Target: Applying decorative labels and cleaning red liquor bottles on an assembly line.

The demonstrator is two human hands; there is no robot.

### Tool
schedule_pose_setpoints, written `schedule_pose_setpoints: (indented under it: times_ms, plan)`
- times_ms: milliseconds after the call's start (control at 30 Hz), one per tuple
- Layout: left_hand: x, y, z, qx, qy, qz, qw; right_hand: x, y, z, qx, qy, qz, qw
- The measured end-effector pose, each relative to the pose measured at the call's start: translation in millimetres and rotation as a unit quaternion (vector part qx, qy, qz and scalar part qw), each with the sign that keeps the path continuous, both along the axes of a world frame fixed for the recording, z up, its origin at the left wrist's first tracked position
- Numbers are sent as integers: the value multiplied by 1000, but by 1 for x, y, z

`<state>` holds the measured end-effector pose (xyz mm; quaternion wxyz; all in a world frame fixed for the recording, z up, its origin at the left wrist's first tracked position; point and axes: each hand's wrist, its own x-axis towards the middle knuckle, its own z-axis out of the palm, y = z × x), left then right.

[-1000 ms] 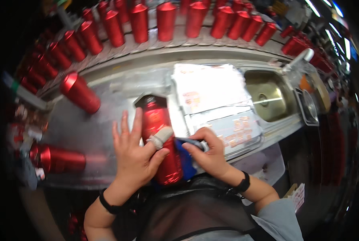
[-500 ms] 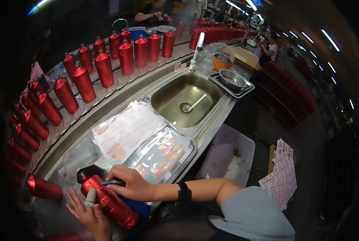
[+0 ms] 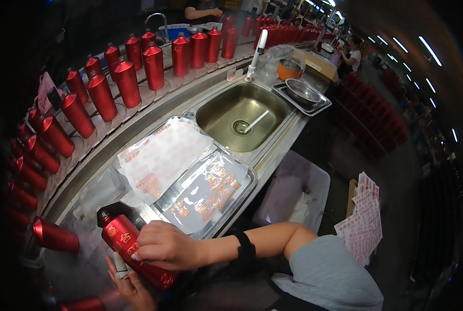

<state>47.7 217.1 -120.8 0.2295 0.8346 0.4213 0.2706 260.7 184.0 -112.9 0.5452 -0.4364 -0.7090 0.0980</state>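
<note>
A shiny red bottle [image 3: 118,231] with gold characters lies tilted in front of me, its neck toward the upper left. My left hand [image 3: 133,291] holds it from the lower left, a pale finger cover [image 3: 121,265] on one digit resting against its side. Over the bottle's middle is my right hand [image 3: 166,246], fingers curled and pressed to the printed face; what they hold is hidden. Beside the hands, a metal tray [image 3: 253,181] carries clear film with gold-orange transfers [image 3: 220,179], and a white printed sheet [image 3: 164,150] overlaps it.
A steel sink [image 3: 211,119] with a white tap [image 3: 257,54] lies beyond the tray. Red bottles [image 3: 102,96] line a curved conveyor at left and back. A metal bowl [image 3: 301,92] and orange pot [image 3: 288,68] stand right of the sink. A plastic bin [image 3: 319,192] sits below the counter.
My right hand has moved down along the bottle, and the dark blue tool it held no longer shows. The bottle's gold characters face up more. The conveyor bottles have shifted in view.
</note>
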Motion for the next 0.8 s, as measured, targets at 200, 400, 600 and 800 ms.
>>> schedule_pose_setpoints:
  times_ms: [200, 400, 600, 800]
  plan:
    - [-17, -8, -33, -72, -178, 25, 981, -10, 0, 2, 41, -71, 52, 995]
    - [-14, -9, -17, -87, -160, 44, 982, -9, 6, 10, 40, -24, -5, 999]
    - [-4, 8, -29, -204, -308, 33, 929, -10, 6, 11, -226, 187, -30, 956]
    - [17, 12, -19, -297, -338, 20, 893, 29, -3, -18, -298, 240, -89, 920]
